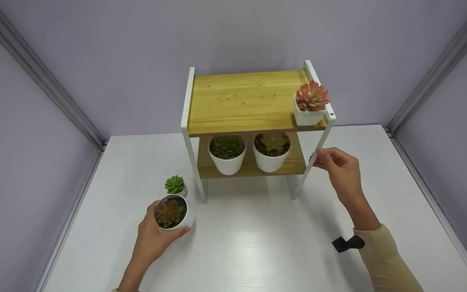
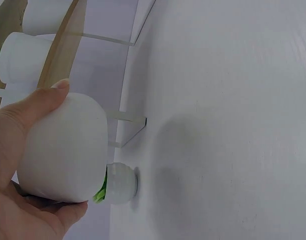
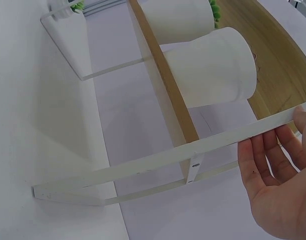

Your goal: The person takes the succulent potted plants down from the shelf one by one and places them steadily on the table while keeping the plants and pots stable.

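A round white pot [image 1: 188, 219] with a reddish-brown succulent [image 1: 170, 212] is gripped by my left hand [image 1: 152, 239]; in the left wrist view the pot [image 2: 65, 150] hangs above the table, thumb on one side and fingers on the other. My right hand [image 1: 343, 174] pinches the front right white leg [image 1: 311, 162] of a two-tier wooden shelf [image 1: 241, 101]; in the right wrist view thumb and fingers lie on the white bar [image 3: 262, 125]. Just beyond the held pot stands a small green succulent [image 1: 174, 184], its pot partly hidden in the head view.
On the shelf's top right corner stands a square white pot [image 1: 309, 117] with a pink succulent. The lower board [image 1: 249, 172] bears two round white pots [image 1: 228, 165] with green plants. Purple-grey walls [image 1: 136, 48] enclose the white table [image 1: 241, 251] at back and sides.
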